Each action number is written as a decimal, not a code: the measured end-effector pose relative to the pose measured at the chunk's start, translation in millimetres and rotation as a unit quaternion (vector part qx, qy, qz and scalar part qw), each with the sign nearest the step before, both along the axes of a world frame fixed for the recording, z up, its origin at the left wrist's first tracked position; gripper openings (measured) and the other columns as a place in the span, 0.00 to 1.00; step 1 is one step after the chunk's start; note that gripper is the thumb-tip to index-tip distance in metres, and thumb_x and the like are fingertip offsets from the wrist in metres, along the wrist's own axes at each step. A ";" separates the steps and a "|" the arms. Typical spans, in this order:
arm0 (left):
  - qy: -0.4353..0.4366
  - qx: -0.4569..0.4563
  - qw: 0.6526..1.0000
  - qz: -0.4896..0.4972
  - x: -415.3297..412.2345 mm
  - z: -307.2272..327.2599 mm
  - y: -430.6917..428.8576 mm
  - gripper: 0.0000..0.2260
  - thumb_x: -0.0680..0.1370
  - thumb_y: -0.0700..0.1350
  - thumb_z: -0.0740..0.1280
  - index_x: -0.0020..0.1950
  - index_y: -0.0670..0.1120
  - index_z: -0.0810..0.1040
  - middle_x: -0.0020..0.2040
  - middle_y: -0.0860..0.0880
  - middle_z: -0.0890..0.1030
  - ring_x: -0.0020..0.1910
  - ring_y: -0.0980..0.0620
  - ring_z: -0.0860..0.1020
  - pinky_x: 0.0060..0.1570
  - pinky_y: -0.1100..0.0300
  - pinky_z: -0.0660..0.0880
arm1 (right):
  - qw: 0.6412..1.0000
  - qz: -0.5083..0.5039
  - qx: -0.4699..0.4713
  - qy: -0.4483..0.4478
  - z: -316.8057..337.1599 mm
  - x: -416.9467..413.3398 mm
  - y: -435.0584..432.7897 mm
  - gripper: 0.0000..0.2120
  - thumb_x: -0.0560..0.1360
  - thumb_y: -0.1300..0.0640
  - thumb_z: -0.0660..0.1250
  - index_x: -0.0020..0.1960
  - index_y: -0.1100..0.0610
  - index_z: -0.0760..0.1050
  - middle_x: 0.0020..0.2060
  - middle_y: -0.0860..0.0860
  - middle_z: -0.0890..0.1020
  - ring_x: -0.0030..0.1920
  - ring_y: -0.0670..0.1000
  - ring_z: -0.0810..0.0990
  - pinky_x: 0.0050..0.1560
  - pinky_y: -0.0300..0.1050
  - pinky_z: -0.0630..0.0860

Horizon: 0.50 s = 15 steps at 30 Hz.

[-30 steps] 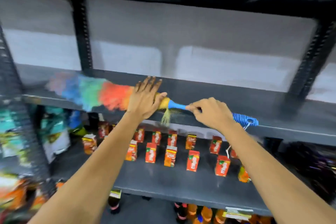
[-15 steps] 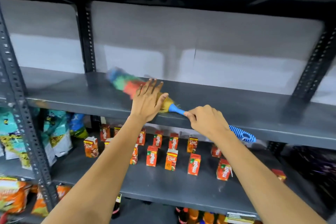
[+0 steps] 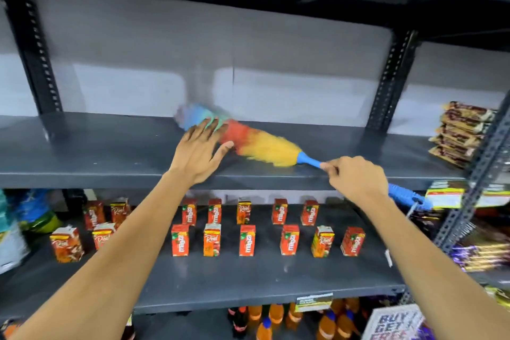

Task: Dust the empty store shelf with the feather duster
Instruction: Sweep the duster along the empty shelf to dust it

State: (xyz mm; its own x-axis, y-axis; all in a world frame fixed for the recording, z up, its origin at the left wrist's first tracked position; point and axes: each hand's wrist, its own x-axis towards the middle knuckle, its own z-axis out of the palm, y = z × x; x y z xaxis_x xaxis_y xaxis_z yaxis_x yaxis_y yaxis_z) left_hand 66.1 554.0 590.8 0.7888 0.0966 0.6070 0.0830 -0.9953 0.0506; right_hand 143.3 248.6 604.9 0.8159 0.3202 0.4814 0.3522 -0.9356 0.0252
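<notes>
A rainbow feather duster (image 3: 259,145) with a blue handle lies slanted across the empty dark grey shelf (image 3: 110,152), its blurred blue-green tip toward the back wall. My right hand (image 3: 356,178) grips the blue handle near the shelf's front edge; the ribbed handle end sticks out behind my wrist. My left hand (image 3: 200,152) rests flat with fingers spread on the shelf, overlapping the duster's green and red part. Whether it presses on the feathers I cannot tell.
Below, a second shelf (image 3: 248,279) carries rows of small red juice cartons (image 3: 247,240). Perforated uprights (image 3: 392,80) frame the bay. Stacked snack packets (image 3: 458,132) sit at the right, bottles (image 3: 276,317) at the bottom, bagged goods at the left.
The duster has swept from the shelf's left toward the middle and back, its head swinging rearward. Both hands shifted right along the shelf, and my view moved right too.
</notes>
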 end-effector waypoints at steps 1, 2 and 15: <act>0.000 -0.001 1.000 -0.012 4.9 1.1 -7.7 0.25 0.80 0.57 0.48 0.75 0.49 0.56 0.77 0.46 0.57 0.77 0.49 0.52 0.74 0.50 0.49 | 1.000 -0.025 0.001 -0.006 2.8 2.7 -14.2 0.17 0.78 0.47 0.54 0.59 0.48 0.78 0.45 0.57 0.82 0.46 0.61 0.80 0.44 0.49 0.75; 0.000 0.000 1.000 -0.019 8.6 1.9 -13.1 0.25 0.80 0.57 0.48 0.75 0.49 0.55 0.77 0.46 0.57 0.77 0.49 0.51 0.74 0.50 0.49 | 0.999 -0.048 0.002 -0.011 4.7 5.4 -24.1 0.16 0.78 0.48 0.55 0.58 0.49 0.78 0.45 0.57 0.82 0.46 0.61 0.80 0.43 0.49 0.75; 0.021 -0.058 0.997 -0.043 50.6 -2.5 -55.4 0.26 0.80 0.57 0.46 0.75 0.48 0.54 0.77 0.45 0.56 0.77 0.47 0.51 0.74 0.48 0.49 | 0.999 -0.044 0.030 -0.003 -8.1 -3.7 -7.6 0.17 0.78 0.47 0.55 0.55 0.54 0.78 0.45 0.57 0.82 0.45 0.61 0.80 0.39 0.47 0.70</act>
State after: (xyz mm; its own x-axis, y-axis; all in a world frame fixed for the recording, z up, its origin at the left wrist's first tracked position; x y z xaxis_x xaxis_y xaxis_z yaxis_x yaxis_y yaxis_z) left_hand 116.7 498.6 588.3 0.8216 0.0957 0.5620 0.0024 -0.9864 0.1644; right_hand 139.6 241.0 596.9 0.8367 0.2178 0.5025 0.2689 -0.9627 -0.0307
